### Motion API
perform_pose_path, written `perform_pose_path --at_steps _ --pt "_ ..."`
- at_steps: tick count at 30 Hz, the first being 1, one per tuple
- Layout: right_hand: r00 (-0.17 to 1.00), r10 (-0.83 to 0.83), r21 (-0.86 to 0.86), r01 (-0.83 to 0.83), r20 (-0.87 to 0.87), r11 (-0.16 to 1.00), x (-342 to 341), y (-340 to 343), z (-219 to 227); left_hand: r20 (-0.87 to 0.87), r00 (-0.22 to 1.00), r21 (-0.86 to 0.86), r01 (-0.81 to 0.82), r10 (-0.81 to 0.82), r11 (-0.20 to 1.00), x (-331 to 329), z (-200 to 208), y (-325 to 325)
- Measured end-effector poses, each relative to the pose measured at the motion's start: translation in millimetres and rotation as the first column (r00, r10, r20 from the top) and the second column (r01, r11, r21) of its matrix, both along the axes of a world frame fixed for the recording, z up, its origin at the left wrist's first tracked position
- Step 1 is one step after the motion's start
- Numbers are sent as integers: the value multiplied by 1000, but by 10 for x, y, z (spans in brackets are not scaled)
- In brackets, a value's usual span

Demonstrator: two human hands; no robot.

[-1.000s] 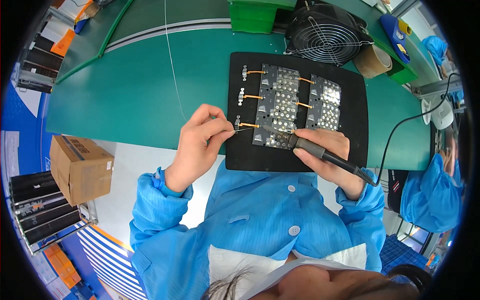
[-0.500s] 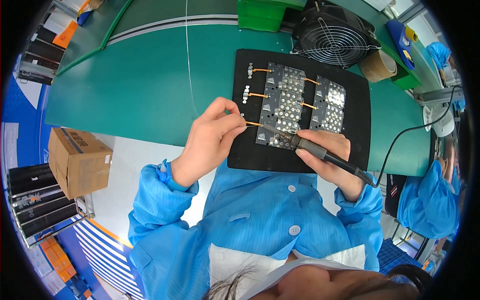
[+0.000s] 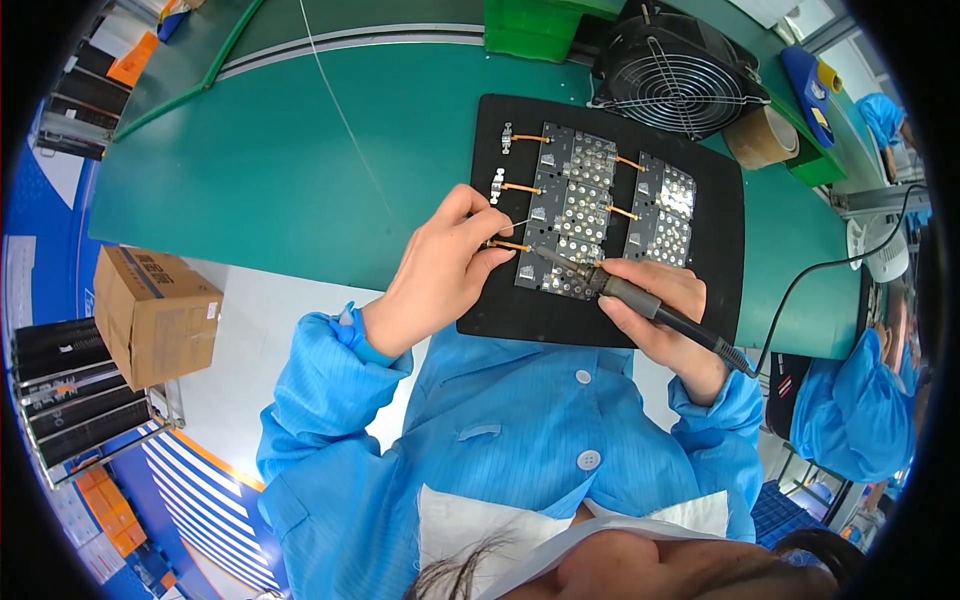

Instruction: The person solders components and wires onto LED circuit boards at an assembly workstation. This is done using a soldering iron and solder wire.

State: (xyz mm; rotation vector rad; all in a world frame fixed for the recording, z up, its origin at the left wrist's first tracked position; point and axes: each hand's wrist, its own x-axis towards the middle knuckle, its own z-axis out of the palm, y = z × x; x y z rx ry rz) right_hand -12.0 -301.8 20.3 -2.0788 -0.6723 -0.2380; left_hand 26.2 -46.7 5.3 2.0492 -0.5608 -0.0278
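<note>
Small dark circuit boards (image 3: 583, 210) stand in two columns on a black mat (image 3: 715, 260). Short orange leads (image 3: 522, 188) run from their left edges, the upper ones to small metal connectors (image 3: 497, 185). My left hand (image 3: 440, 268) is closed in a pinch on a thin silvery solder wire (image 3: 345, 118). Its short end pokes out over the boards' left edge. The same fingers sit at the lowest orange lead and hide its connector. Held pen-like in my right hand (image 3: 665, 305), a soldering iron (image 3: 668, 318) points its tip left, beside that lead's joint; contact cannot be made out.
A black fan (image 3: 680, 85) with a wire guard stands behind the mat, near a tape roll (image 3: 762, 137) and a green bin (image 3: 535, 30). The iron's cord (image 3: 815, 262) loops off to the right. Left of the green table (image 3: 250, 190) is a cardboard box (image 3: 160, 315).
My left hand has shifted slightly right and up, and the solder end now sits higher over the boards. The wire's far part has swung left. The iron has barely moved.
</note>
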Motion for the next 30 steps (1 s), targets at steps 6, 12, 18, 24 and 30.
perform_pose_path --at_steps 6,12,18,24,30 --pt "999 8 25 -9 41 1000 13 0 -21 70 997 21 29 -30 999 64 -123 -51" --pt "999 27 15 -27 -24 1000 4 -20 -7 59 998 -14 26 -25 1000 80 -122 -64" --pt "1000 1 29 -1 -13 1000 15 -14 -13 71 997 -34 12 -9 999 71 -131 -68" --pt "999 6 23 -5 -54 1000 8 -22 14 49 999 -48 7 -4 999 60 -142 -61" --pt "997 29 28 -27 -68 999 8 -41 8 37 999 -43 12 -10 999 54 -140 -57"
